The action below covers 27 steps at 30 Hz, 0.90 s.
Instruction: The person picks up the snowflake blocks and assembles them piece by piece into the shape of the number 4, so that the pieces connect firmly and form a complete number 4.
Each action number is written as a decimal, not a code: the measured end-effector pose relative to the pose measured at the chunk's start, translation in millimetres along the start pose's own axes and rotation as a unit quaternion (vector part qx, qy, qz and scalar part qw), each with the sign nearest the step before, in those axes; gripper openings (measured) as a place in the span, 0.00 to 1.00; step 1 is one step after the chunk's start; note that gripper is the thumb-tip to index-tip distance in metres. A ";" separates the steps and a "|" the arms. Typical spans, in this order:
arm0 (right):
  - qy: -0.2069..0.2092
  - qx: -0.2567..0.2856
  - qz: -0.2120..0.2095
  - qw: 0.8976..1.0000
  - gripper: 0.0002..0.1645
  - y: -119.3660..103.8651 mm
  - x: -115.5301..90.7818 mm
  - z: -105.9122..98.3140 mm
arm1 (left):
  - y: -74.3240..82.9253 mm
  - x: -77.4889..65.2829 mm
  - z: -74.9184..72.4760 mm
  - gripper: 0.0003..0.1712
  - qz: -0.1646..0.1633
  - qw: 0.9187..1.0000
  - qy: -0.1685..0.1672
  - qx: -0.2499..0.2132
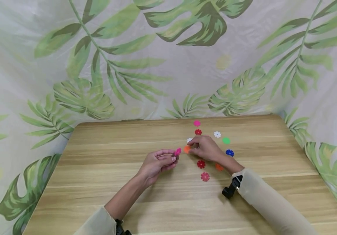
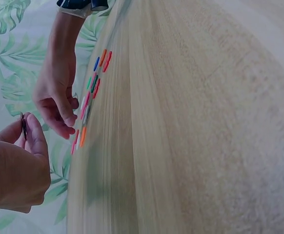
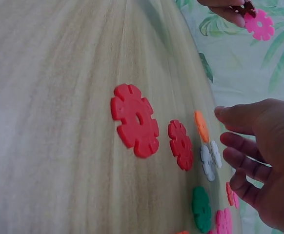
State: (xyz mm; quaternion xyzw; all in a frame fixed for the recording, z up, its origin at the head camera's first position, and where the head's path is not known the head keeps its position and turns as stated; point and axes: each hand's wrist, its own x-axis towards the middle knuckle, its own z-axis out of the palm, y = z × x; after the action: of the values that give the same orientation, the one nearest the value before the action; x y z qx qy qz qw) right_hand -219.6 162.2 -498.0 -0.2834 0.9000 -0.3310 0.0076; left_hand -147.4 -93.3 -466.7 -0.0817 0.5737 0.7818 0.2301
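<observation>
My left hand [image 1: 156, 164] pinches a pink notched plastic disc [image 1: 178, 151] between thumb and fingers, held up over the table. Joined against it is a dark brown disc [image 3: 244, 8], partly covered by the fingers in the right wrist view. To the right, my right hand [image 1: 208, 148] reaches over the group of loose discs, thumb and fingertips apart and holding nothing. An orange disc [image 3: 202, 126] lies on the table just beyond its thumb tip, with white discs [image 3: 207, 163] beside it. In the head view the hand hides part of the group.
Red [image 1: 201, 164] and rose [image 1: 205, 177] discs lie nearest me. A blue disc [image 1: 229, 152], a bright green disc [image 1: 226, 140] and a white disc [image 1: 217, 134] lie right of the hand. Leaf-patterned cloth [image 1: 186, 65] rises behind the wooden table [image 1: 98, 182].
</observation>
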 end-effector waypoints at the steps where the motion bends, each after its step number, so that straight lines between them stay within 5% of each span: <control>1: -0.002 -0.011 0.000 1.000 0.16 -0.5 0.9 0.2 | -0.1 0.1 -0.4 0.19 0.000 1.000 0.000 0.000; 18: -0.029 -0.094 -0.011 0.995 0.14 4.3 10.1 8.3 | -0.6 1.3 -5.2 0.22 0.007 1.000 -0.012 0.010; 27: -0.048 -0.077 0.040 0.995 0.15 5.7 15.4 8.6 | 1.9 -1.2 -4.6 0.21 0.008 1.000 -0.024 0.012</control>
State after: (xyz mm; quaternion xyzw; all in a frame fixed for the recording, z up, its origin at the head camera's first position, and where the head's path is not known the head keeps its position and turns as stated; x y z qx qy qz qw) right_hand -233.7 152.6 -505.4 -0.2625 0.9320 -0.2465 0.0418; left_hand -147.9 -98.4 -466.1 -0.0557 0.5782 0.7782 0.2386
